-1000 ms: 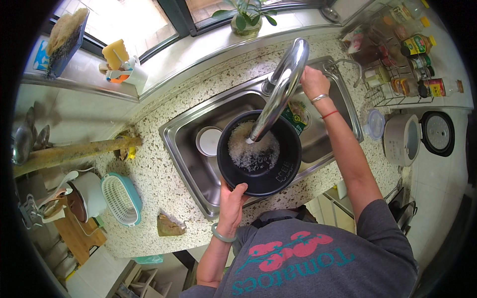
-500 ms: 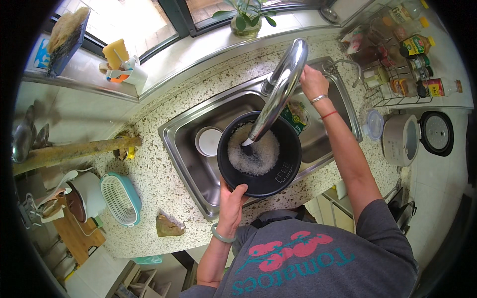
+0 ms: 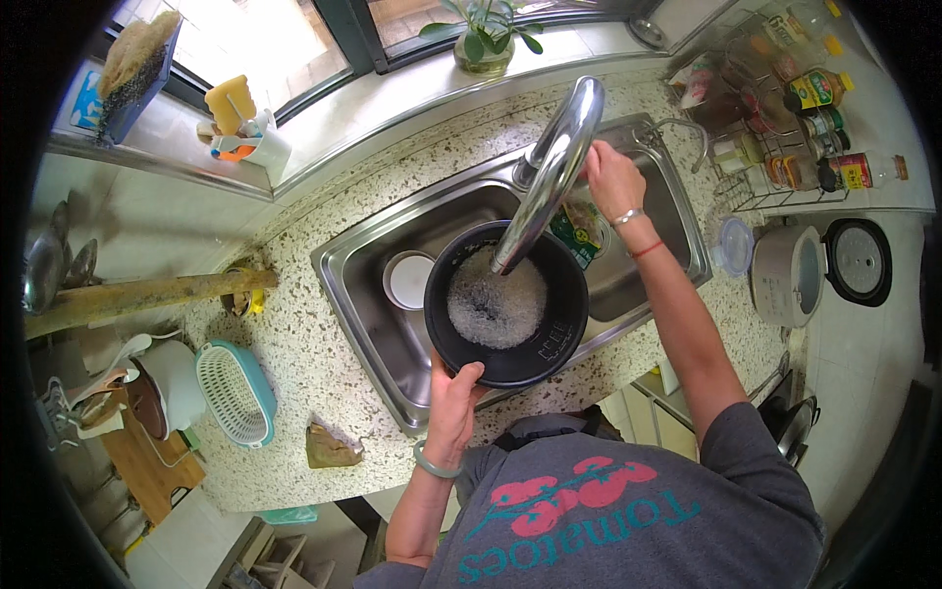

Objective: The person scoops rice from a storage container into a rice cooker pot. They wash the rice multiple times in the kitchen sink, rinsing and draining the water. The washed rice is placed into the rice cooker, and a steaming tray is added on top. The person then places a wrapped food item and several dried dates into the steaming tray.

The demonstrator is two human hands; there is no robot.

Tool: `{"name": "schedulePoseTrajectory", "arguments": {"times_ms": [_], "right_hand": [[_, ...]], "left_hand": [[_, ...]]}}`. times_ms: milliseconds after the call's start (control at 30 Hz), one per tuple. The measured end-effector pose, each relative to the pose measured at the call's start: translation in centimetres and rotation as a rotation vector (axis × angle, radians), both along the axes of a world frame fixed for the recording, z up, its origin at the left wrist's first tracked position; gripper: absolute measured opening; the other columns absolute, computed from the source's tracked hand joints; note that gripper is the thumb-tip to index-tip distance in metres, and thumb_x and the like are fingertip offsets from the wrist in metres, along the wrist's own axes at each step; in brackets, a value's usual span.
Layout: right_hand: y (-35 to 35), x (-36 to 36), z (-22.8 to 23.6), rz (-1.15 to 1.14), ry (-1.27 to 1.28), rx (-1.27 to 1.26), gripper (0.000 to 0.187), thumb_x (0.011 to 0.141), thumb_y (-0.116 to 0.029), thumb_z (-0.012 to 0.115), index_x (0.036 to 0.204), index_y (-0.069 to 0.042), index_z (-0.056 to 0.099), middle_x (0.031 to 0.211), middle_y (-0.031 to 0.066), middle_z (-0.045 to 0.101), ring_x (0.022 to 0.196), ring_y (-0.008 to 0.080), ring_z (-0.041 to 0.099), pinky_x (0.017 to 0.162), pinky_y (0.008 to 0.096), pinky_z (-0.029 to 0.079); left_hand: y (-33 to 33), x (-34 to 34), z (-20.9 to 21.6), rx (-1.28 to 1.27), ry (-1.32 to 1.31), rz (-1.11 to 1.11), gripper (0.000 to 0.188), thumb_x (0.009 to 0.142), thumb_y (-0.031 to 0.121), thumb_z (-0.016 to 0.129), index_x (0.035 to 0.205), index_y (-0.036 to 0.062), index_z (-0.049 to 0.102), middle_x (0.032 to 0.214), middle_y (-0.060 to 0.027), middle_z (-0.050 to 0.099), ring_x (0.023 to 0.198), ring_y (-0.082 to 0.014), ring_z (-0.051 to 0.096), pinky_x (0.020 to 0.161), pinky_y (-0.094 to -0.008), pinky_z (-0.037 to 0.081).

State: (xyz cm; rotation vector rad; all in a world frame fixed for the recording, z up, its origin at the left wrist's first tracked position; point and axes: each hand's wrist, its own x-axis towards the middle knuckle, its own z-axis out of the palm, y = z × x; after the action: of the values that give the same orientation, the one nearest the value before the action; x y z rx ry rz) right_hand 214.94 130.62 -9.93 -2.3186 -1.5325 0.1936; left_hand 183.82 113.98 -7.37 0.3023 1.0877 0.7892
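A black rice cooker pot is over the sink, with white rice grains inside, seemingly wet. My left hand grips its near rim, thumb on top and the other fingers hidden underneath. Above the rice hangs the tip of the chrome faucet; I see no stream from it. Beside the faucet's base, my right hand has its fingers closed at the handle, which the spout and hand mostly hide. A small white bowl sits in the left basin, and a green packet lies right of the pot.
A teal and white basket and a brown block lie on the speckled counter at left. The open rice cooker stands at right, below a rack of bottles. On the sill is a potted plant.
The white stream at the faucet tip has stopped. My right hand has shifted slightly toward me at the handle. My left hand still holds the pot, nearly in place.
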Motion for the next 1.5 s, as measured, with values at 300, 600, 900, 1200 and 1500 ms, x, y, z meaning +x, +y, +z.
{"name": "schedulePoseTrajectory", "arguments": {"times_ms": [300, 600, 900, 1200, 1500], "right_hand": [[-11.5, -6.8, 7.8, 0.447, 0.603, 0.189, 0.011, 0.092, -0.011, 0.06, 0.091, -0.001, 0.066, 0.077, 0.0119, 0.064, 0.066, 0.0251, 0.064, 0.06, 0.0338, 0.05], [-14.3, -6.3, 9.1, 0.417, 0.468, 0.231, 0.011, 0.089, -0.01, 0.065, 0.091, 0.001, 0.065, 0.079, 0.0129, 0.062, 0.068, 0.0285, 0.062, 0.063, 0.0348, 0.049], [-15.9, -7.7, 8.7, 0.363, 0.555, 0.142, 0.017, 0.087, -0.016, 0.069, 0.094, -0.001, 0.065, 0.08, 0.0116, 0.063, 0.067, 0.0262, 0.062, 0.061, 0.0333, 0.049], [-17.1, -7.5, 8.7, 0.333, 0.519, 0.161, 0.016, 0.086, -0.012, 0.07, 0.094, 0.001, 0.064, 0.079, 0.0129, 0.064, 0.065, 0.022, 0.063, 0.06, 0.0305, 0.05], [-18.9, -6.8, 7.4, 0.239, 0.593, 0.063, 0.016, 0.086, -0.013, 0.07, 0.089, 0.002, 0.064, 0.073, 0.0129, 0.065, 0.064, 0.0211, 0.064, 0.06, 0.0308, 0.049]], "left_hand": [[-3.7, -1.4, -0.5, -0.205, -0.197, -0.03, 0.042, 0.089, 0.003, 0.053, 0.13, 0.0003, 0.045, 0.122, -0.0137, 0.059, 0.108, -0.0272, 0.061, 0.094, -0.0475, 0.052], [-6.6, -2.4, 1.1, -0.224, -0.276, -0.04, 0.05, 0.088, 0.001, 0.054, 0.136, 0.0036, 0.038, 0.129, -0.0126, 0.052, 0.113, -0.0266, 0.057, 0.094, -0.0473, 0.052], [-6.6, -3.5, 2.8, 0.135, 0.016, 0.096, 0.059, 0.085, -0.005, 0.055, 0.139, 0.0058, 0.036, 0.129, -0.009, 0.051, 0.112, -0.0203, 0.057, 0.092, -0.0353, 0.052], [-6.5, -3.6, 2.8, 0.088, -0.003, 0.021, 0.055, 0.085, -0.002, 0.057, 0.136, 0.0073, 0.038, 0.124, -0.0083, 0.054, 0.106, -0.0185, 0.06, 0.085, -0.033, 0.055], [-5.8, -3.4, 2.1, 0.087, -0.025, -0.026, 0.048, 0.085, -0.002, 0.056, 0.13, 0.0038, 0.042, 0.118, -0.01, 0.058, 0.103, -0.0221, 0.063, 0.085, -0.0397, 0.058]]}}
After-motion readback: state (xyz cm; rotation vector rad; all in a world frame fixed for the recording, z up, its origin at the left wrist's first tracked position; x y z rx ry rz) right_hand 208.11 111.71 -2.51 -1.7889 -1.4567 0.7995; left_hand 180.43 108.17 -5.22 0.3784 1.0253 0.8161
